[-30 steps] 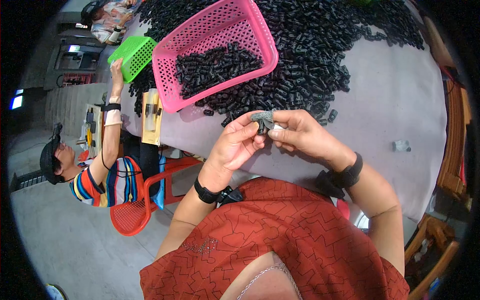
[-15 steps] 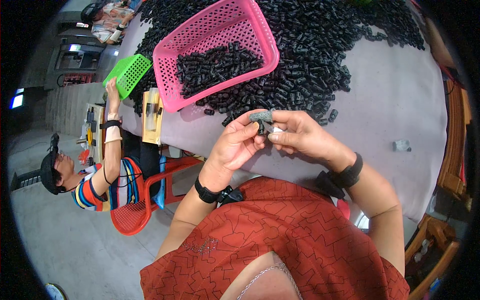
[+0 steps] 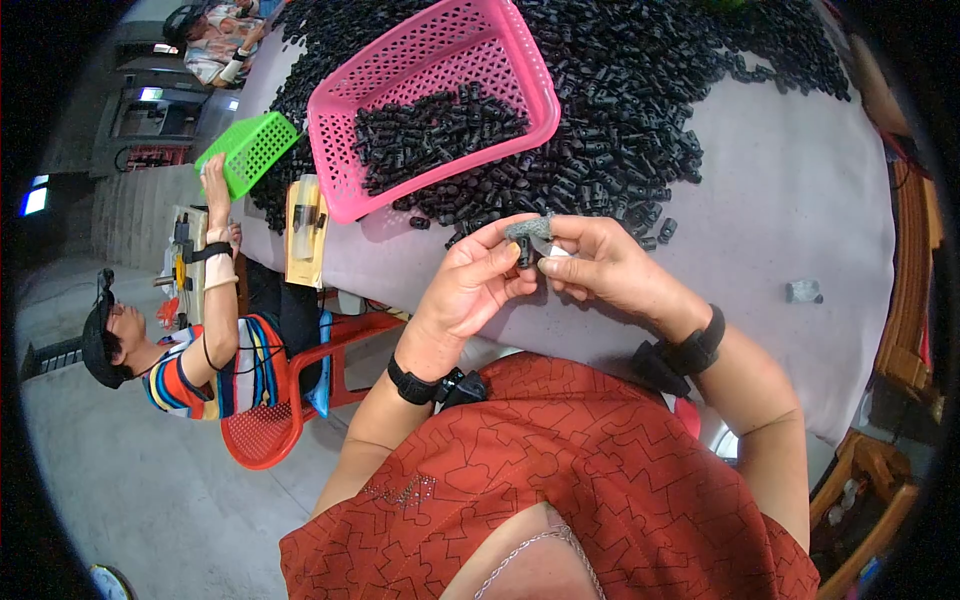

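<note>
My left hand [image 3: 475,285] and my right hand [image 3: 600,262] meet just above the near edge of the grey table [image 3: 790,200]. Between their fingertips they pinch a small black plastic part [image 3: 524,247] with a grey-green piece on top. The right thumb wears a white finger cover. Behind the hands lies a big heap of small black plastic parts [image 3: 640,110]. A pink mesh basket [image 3: 440,60], partly filled with the same black parts, stands on the heap at the left.
A person in a striped shirt sits on a red chair [image 3: 265,435] at the left and lifts a green mesh basket [image 3: 250,150] at the table's left edge. A small grey piece [image 3: 803,291] lies alone on the right. Wooden furniture [image 3: 905,330] stands far right.
The person at the left has raised the green basket higher toward the table. My hands stay together on the small part with hardly any movement.
</note>
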Demonstrator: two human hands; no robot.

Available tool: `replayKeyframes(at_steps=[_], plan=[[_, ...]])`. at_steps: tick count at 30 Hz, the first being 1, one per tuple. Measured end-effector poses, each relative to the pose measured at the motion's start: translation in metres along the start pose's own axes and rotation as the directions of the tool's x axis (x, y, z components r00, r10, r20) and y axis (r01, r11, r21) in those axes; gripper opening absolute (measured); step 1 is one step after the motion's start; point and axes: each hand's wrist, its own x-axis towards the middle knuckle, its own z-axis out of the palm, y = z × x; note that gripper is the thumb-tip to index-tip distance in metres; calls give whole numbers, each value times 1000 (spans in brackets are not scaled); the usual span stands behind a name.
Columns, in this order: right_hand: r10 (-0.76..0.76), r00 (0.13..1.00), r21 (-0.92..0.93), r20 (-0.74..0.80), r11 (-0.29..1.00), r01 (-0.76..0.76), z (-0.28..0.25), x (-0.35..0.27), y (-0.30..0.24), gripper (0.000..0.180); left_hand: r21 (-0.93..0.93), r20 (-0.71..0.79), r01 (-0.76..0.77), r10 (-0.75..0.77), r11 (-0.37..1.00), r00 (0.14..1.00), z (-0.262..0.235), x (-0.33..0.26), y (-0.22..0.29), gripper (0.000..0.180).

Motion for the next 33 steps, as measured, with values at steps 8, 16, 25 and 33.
replayKeyframes(at_steps=[8,16,25,33], plan=[[-18,992,0,-122,1000,18,1,0,-1,29,27,-32,-79,79,997,996,-21,-7,3,28],[-75,995,-60,-70,996,71,3,-2,4,34,-119,89,-73,84,990,992,-27,-2,-3,23],[-75,996,-52,-45,996,72,1,-2,6,44,-100,30,-61,65,993,997,-22,-3,0,23],[-42,999,-73,-9,996,42,7,-4,-2,49,-148,17,-11,13,989,1000,-25,1,-7,23]])
